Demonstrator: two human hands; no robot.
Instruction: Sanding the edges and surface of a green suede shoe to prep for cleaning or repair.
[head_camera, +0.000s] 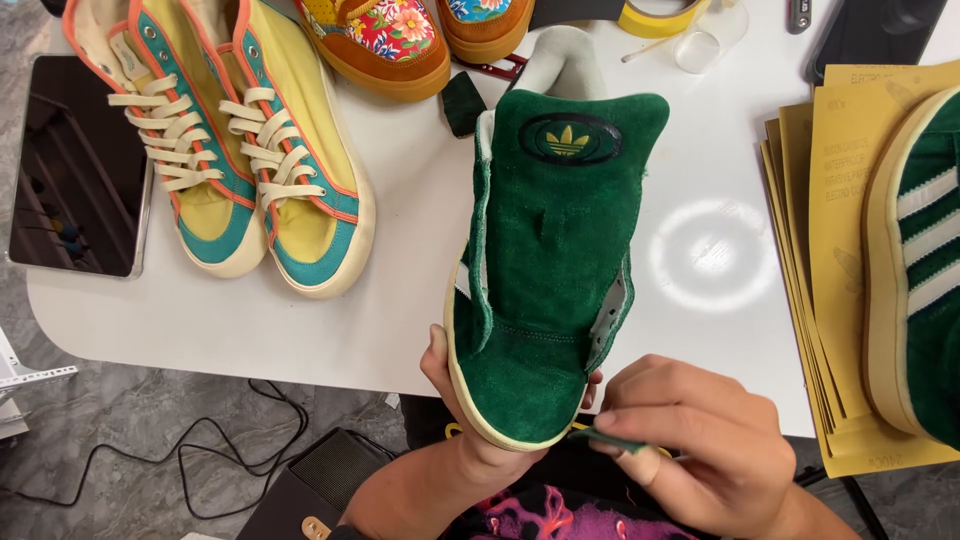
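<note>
Green suede sneaker (545, 270), laces removed, tongue raised toward the far side, toe pointing at the person; held above the near edge of the white worktop (400, 320). Left hand (470, 420) cups the toe from beneath, thumb showing along the left side of the cream sole, fingertips showing at the right. Right hand (700, 440) closed in a pinch on a small dark green strip (600, 440), its tip touching the sole edge at the toe; a bandage wraps one finger. On the worktop, left: pair of yellow and teal high-top sneakers (240, 150) with cream laces, lying side by side. Far edge: two orange floral-print shoes (400, 40), partly cut off by the frame. Right: stack of yellow sandpaper sheets (830, 280), with a second green striped sneaker (920, 270) lying on it. Far left: dark tablet (75, 170) overhanging the worktop edge. Far centre: roll of yellow tape (660, 15). Floor below: black cable (200, 450) on grey tile.
</note>
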